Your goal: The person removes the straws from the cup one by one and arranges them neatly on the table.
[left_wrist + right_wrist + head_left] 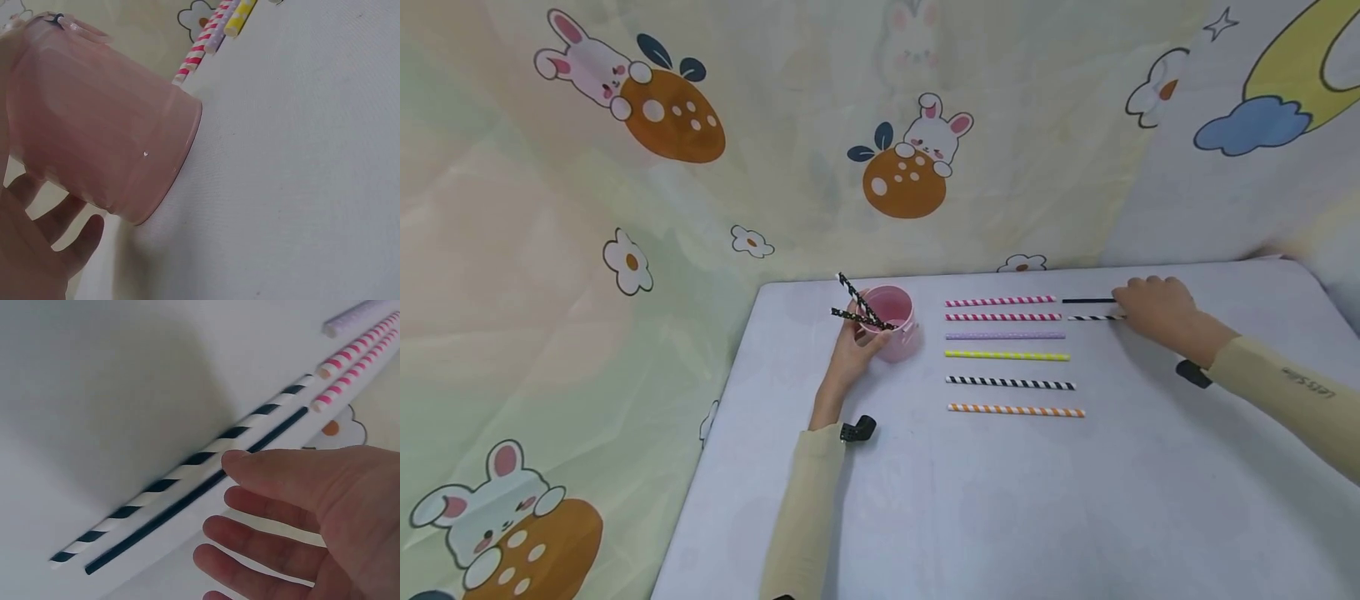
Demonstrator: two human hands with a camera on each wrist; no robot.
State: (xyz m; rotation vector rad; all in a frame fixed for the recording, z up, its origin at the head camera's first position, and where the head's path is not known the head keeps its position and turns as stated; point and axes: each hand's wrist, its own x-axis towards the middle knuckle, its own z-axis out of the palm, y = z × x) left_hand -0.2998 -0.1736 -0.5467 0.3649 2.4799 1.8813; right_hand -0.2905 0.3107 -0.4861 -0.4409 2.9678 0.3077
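Observation:
My left hand grips the side of a small pink bucket standing at the table's back left. Two black straws with a light pattern lean in it and stick out over its left rim. In the left wrist view the fingers curve under the bucket's side, away from the rim. At the back right, my right hand hovers over a plain black straw and a black-and-white striped straw. Its thumb tip overlaps the pair in the right wrist view, fingers loosely bent, with nothing between them.
Between the hands lies a column of paper straws: two pink-striped, one lilac, one yellow, one black-striped and one orange-striped. A printed cloth wall rises behind the white table.

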